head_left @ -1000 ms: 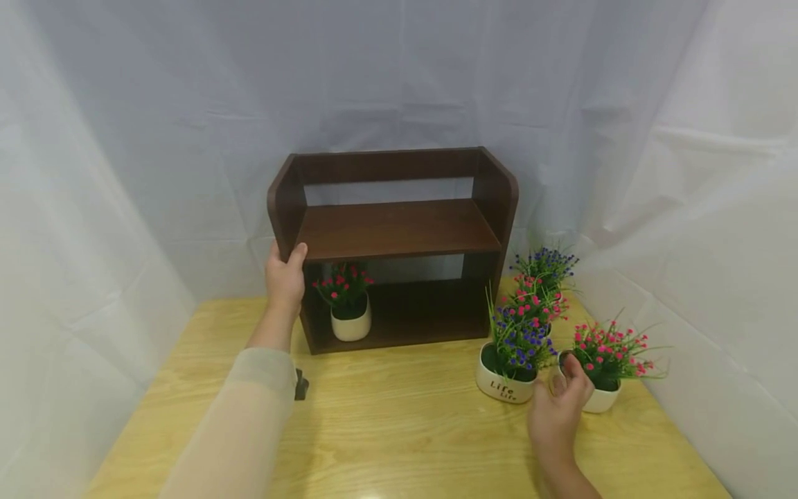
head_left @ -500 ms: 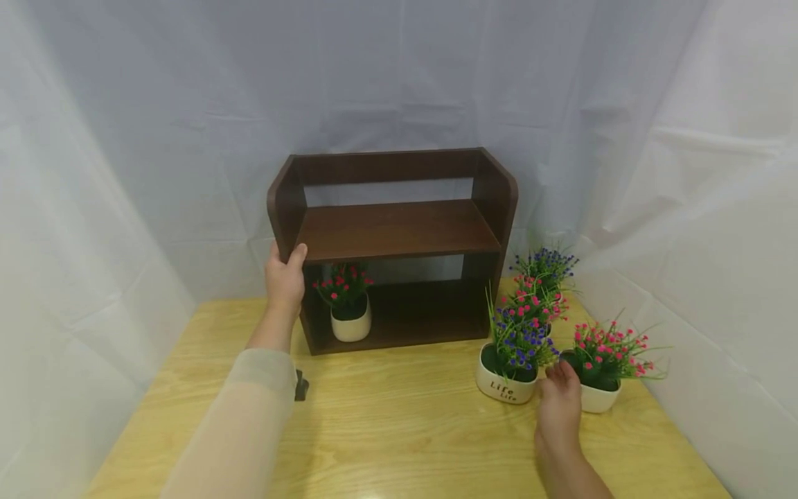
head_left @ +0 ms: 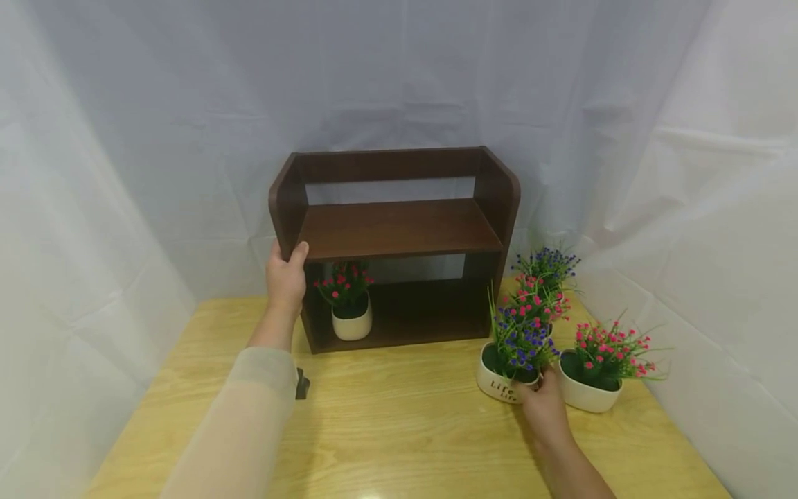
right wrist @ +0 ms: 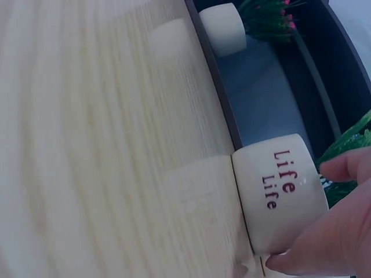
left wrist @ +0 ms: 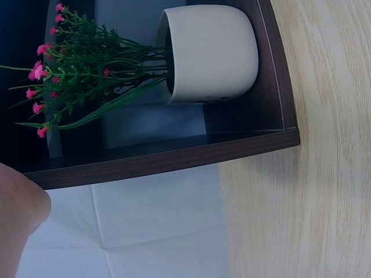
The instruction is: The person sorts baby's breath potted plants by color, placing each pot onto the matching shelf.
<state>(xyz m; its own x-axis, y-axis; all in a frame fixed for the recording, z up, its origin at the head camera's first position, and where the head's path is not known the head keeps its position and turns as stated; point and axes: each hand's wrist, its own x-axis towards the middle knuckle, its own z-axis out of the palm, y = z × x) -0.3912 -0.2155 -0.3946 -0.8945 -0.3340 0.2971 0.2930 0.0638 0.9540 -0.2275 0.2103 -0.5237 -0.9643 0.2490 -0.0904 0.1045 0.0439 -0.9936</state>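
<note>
My left hand grips the left side panel of a dark brown two-tier shelf, with the thumb at its front edge. In the left wrist view only part of that hand shows at the panel's edge. My right hand holds the right end of a white oval flower pot marked "Life Life", thumb on the front and fingers round the side. Blue-purple flowers and grass grow from this pot, which stands on the table. A white pot with pink flowers sits on the lower shelf, at the left.
Right of my right hand stands another white pot with pink flowers. Behind the gripped pot are more plants, one pink and one blue. A small black object lies on the wooden table. White curtains surround the table.
My right hand has moved left from beside the right-hand pink-flowered pot and taken hold of the "Life Life" flower pot. The left hand keeps its grip on the shelf.
</note>
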